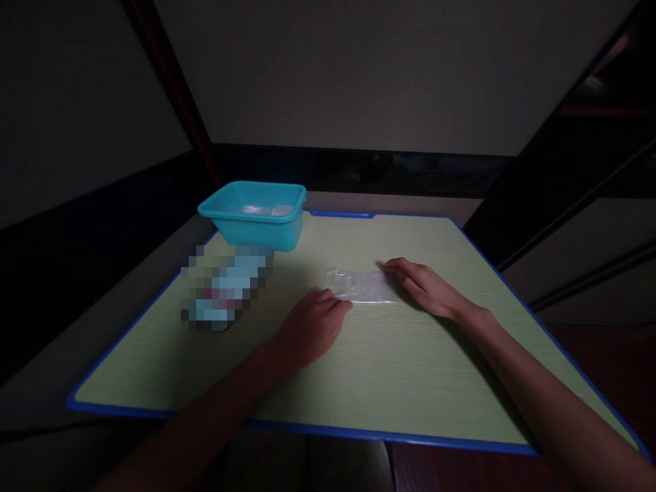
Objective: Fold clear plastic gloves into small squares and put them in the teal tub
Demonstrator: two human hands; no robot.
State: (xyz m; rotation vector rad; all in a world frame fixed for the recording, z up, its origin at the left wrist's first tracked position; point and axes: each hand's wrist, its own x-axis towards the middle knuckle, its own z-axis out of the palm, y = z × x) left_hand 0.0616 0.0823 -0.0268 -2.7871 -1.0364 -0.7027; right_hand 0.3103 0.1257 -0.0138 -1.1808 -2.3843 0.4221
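Observation:
A small clear plastic bag (363,286) lies flat on the pale green table (389,369) near its middle. My left hand (311,328) rests at the bag's near left corner with its fingers curled, thumb and fingertips touching the plastic edge. My right hand (426,287) lies on the bag's right end with its fingers stretched out flat and pressed on the plastic. A turquoise plastic tub (253,213) stands at the table's far left corner, with something pale and clear lying inside it.
A blurred-out object (224,287) with light blue and dark red patches lies left of my hands, in front of the tub. The table has a blue rim (328,430). The room is dim, with dark slanted beams on both sides.

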